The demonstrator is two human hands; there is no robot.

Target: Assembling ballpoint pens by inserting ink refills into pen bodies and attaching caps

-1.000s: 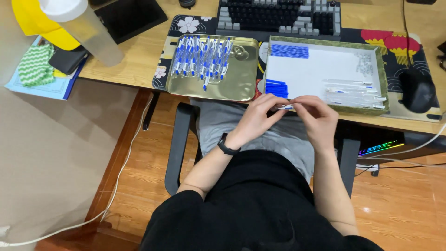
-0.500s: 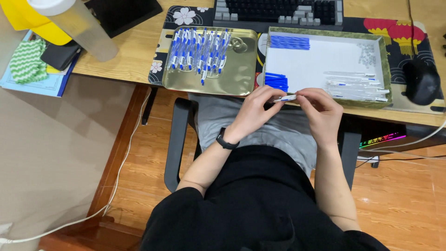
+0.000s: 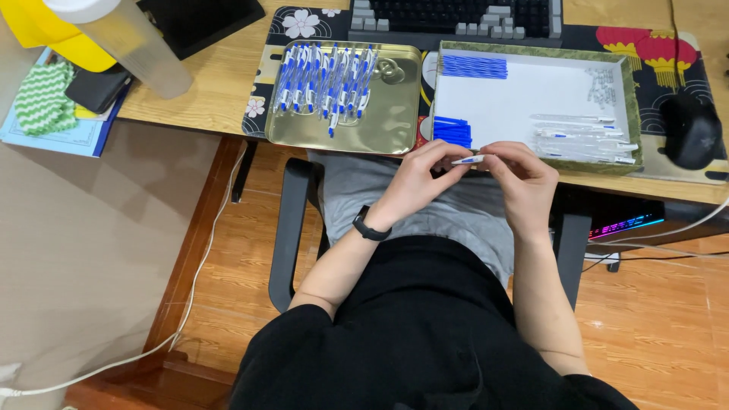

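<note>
Pen (image 3: 468, 159) mostly hidden between fingers; keyboard (image 3: 456, 15) cut off by top edge

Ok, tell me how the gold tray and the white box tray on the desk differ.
The gold tray is shiny metal; the white box tray has a matte white floor and green rim. The gold tray holds a row of assembled blue-and-white pens; the white box tray holds separate blue refills and clear barrels. Both sit at the desk's front edge.
</note>
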